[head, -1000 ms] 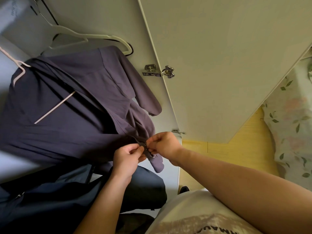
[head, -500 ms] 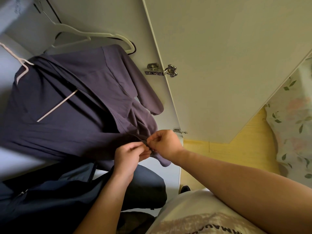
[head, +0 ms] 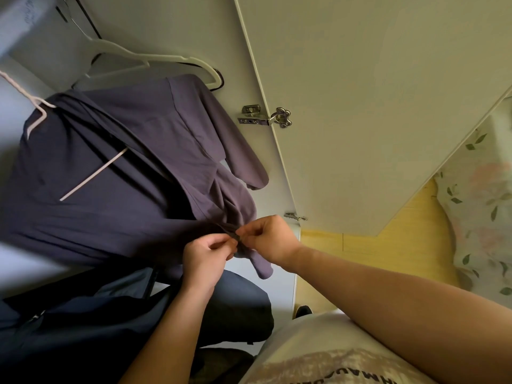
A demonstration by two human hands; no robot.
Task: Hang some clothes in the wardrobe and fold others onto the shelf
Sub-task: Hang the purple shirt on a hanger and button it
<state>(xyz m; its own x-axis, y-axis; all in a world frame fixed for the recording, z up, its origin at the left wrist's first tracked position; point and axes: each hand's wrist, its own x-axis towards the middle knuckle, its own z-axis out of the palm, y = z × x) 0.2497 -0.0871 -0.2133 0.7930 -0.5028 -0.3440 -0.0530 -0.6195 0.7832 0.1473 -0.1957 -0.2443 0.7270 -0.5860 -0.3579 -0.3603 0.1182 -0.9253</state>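
Note:
A purple-grey jacket [head: 116, 173] hangs on a pale pink hanger [head: 91, 174] inside the wardrobe, its front open. Both hands meet at the jacket's lower front edge. My left hand [head: 205, 254] pinches the fabric on one side of the opening. My right hand [head: 267, 239] pinches the other side, thumb and fingers closed on what looks like the zipper end [head: 237, 239]. The zipper piece itself is mostly hidden by my fingers. A sleeve cuff [head: 263, 270] dangles just below my right hand.
An empty white hanger [head: 155, 58] hangs behind the jacket. A dark navy garment [head: 83, 322] lies below it in the wardrobe. The open wardrobe door [head: 374, 106] with metal hinges [head: 266, 117] stands to the right. Yellow floor [head: 388, 245] and a floral cloth [head: 482, 206] are far right.
Both hands stay at the jacket's lower front edge, shifting only slightly as the fingers work the zipper end. The jacket hem has been drawn a bit closer together.

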